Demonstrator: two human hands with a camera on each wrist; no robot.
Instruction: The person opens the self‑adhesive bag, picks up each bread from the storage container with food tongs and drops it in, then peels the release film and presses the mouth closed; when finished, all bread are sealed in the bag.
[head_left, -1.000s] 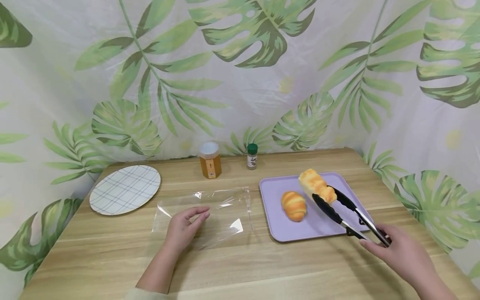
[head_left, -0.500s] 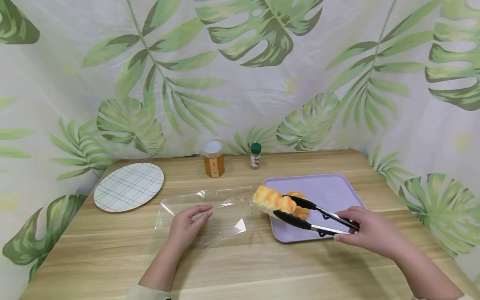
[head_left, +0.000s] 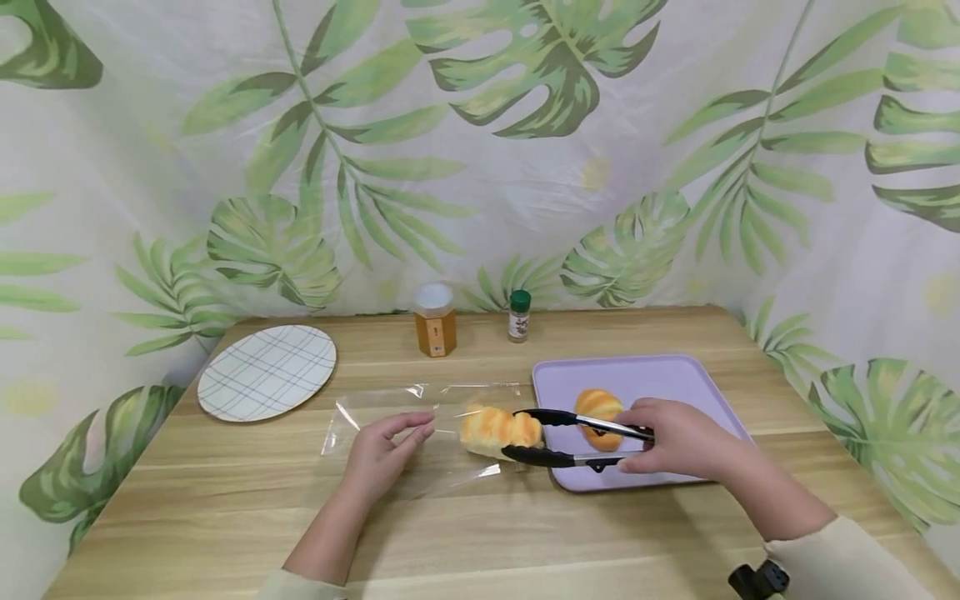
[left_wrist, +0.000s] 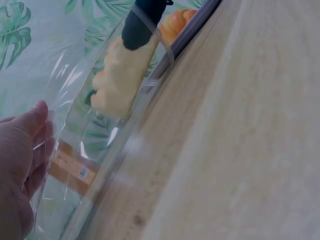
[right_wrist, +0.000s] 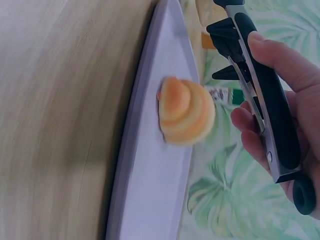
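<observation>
My left hand point(head_left: 382, 457) pinches the upper layer of a clear plastic bag point(head_left: 352, 429) lying on the table, its mouth facing right. A long ridged bread roll point(head_left: 495, 429) is between the black tips of the tongs point(head_left: 536, 457), which my right hand point(head_left: 678, 439) grips by the handles. In the left wrist view the bread point(left_wrist: 117, 80) and the tong tip point(left_wrist: 142, 25) are within the bag's mouth, beneath the film. A croissant-shaped bread point(head_left: 598, 402) lies on the purple tray point(head_left: 675, 383), partly behind the tongs.
At the back left of the wooden table point(head_left: 450, 550) is a checked white plate point(head_left: 268, 373). An amber jar point(head_left: 437, 327) with a pale lid and a green-capped spice shaker point(head_left: 519, 317) stand at the back. A leaf-patterned cloth point(head_left: 480, 167) hangs behind.
The right hand has carried the long bread in the tongs leftward from over the tray into the bag's mouth. The left hand has kept its pinch on the bag.
</observation>
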